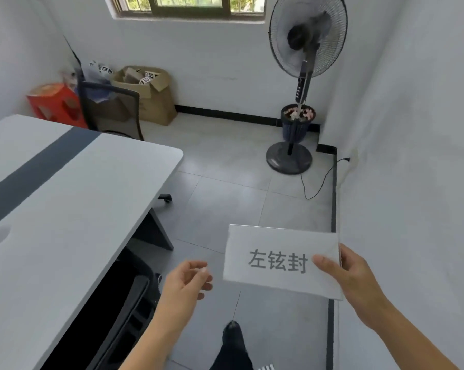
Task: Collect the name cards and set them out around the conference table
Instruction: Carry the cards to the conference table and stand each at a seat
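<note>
The right hand (358, 276) holds a white name card (273, 257) in the air at the near right of the scene, above the grey floor tiles and well apart from the conference table (65, 209). The thumb lies across the card's printed face near its right edge and the fingers are curled behind it, so the card is pinched between them. It is tilted a little, its left side higher, and shows three large grey Chinese characters. It seems to be a single card, though I cannot tell whether more lie behind it. The left hand (184, 283) hangs just left of the card without touching it, fingers loosely curled and holding nothing. The table fills the left side, white with a dark stripe along its top, and its rounded corner points towards the far right. Behind its far end stands a dark mesh-backed chair (110, 110), with a red stool (54, 102) to the left of it and an open cardboard box (150, 97) against the far wall. A standing fan (308, 36) rises at the far right, with a dark waste bin (297, 124) just behind its pole. A window (188, 6) is set high in the far wall. One dark shoe (233, 340) shows on the tiles at the near edge, between the two forearms.
</note>
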The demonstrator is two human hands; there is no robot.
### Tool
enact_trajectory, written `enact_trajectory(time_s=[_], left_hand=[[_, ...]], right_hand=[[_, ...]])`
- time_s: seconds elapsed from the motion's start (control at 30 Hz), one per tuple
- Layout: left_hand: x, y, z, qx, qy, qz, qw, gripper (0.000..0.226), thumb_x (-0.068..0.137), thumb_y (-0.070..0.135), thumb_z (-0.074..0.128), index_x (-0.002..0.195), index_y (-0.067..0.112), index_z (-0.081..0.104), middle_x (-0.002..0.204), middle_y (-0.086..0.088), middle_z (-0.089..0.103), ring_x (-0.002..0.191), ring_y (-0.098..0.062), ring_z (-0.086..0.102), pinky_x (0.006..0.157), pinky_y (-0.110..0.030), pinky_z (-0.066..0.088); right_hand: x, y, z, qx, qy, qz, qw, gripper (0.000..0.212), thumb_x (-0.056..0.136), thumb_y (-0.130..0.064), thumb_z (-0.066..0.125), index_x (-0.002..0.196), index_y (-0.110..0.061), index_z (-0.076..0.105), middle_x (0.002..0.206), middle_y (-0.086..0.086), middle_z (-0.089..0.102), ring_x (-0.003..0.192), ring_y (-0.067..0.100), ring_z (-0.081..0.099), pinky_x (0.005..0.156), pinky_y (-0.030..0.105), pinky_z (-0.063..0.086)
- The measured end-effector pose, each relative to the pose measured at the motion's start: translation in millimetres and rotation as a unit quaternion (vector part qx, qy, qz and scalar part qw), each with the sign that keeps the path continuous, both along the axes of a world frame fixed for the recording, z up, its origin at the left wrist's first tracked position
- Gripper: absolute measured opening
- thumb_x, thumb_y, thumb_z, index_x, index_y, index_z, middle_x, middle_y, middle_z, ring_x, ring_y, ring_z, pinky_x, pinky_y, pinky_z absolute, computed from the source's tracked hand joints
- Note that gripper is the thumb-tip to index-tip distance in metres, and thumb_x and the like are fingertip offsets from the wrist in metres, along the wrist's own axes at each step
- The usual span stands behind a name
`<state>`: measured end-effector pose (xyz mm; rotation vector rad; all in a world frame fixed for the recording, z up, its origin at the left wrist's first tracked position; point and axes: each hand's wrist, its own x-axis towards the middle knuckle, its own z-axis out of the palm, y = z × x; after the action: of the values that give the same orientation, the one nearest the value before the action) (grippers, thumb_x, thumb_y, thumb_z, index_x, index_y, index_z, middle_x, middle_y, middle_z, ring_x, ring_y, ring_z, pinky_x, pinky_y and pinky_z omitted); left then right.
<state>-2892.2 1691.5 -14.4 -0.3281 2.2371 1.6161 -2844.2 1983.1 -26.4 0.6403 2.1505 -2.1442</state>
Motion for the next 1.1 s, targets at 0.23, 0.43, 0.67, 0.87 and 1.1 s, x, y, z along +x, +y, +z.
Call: enact_trajectory(time_s=[0.23, 0.43, 0.67, 0.87, 1.1], left_hand=[[-157.5, -1.7, -41.9, 0.002, -0.043, 0.063, 0.997, 0.011, 0.094, 0.014, 0.057, 0.096, 0.013, 0.067, 0.082, -0.011, 0.074, 0.077, -0.026, 0.071, 0.066, -0.033, 0.055], [-324.1, 29.4, -34.5, 0.008, -0.052, 0.024, 0.998, 0.010, 0.093, 0.010, 0.058, 0.096, 0.006, 0.067, 0.072, -0.009, 0.074, 0.070, -0.025, 0.068, 0.062, -0.033, 0.049], [-495.8, 99.4, -4.1, 0.016, -0.003, -0.022, 1.000, 0.011, 0.095, 0.013, 0.055, 0.096, 0.012, 0.066, 0.084, -0.011, 0.074, 0.079, -0.024, 0.070, 0.070, -0.034, 0.053], [-616.3, 139.2, -22.7, -0.003, -0.021, 0.056, 0.998, 0.012, 0.094, 0.015, 0.056, 0.099, 0.012, 0.066, 0.086, -0.009, 0.074, 0.080, -0.023, 0.071, 0.067, -0.030, 0.052], [-715.0, 149.1, -3.6, -0.013, -0.014, 0.164, 0.986, 0.011, 0.094, 0.019, 0.057, 0.098, 0.019, 0.067, 0.089, -0.008, 0.074, 0.084, -0.021, 0.071, 0.074, -0.032, 0.054]], right_hand=[[-171.6, 46.0, -12.4, 0.032, -0.003, 0.001, 0.999, 0.052, 0.061, -0.047, 0.084, 0.100, -0.016, 0.069, 0.094, -0.003, 0.078, 0.087, 0.020, 0.075, 0.073, 0.033, 0.056], [-306.6, 80.6, 6.4, 0.027, 0.001, -0.037, 0.999, 0.022, 0.079, -0.022, 0.073, 0.100, -0.014, 0.070, 0.093, -0.001, 0.079, 0.093, 0.024, 0.073, 0.079, 0.037, 0.054], [-452.7, 135.8, 2.5, 0.011, -0.001, -0.044, 0.999, 0.087, 0.034, -0.070, 0.082, 0.103, -0.019, 0.069, 0.096, -0.002, 0.078, 0.085, 0.015, 0.075, 0.076, 0.035, 0.054], [-630.2, 189.8, -13.8, 0.017, 0.001, 0.026, 1.000, 0.032, 0.076, -0.028, 0.078, 0.103, -0.015, 0.066, 0.093, -0.001, 0.078, 0.082, 0.017, 0.075, 0.064, 0.025, 0.055], [-838.0, 197.2, 0.2, 0.054, 0.002, 0.174, 0.983, 0.022, 0.082, -0.016, 0.070, 0.103, -0.017, 0.066, 0.094, -0.002, 0.077, 0.085, 0.018, 0.074, 0.071, 0.034, 0.057]])
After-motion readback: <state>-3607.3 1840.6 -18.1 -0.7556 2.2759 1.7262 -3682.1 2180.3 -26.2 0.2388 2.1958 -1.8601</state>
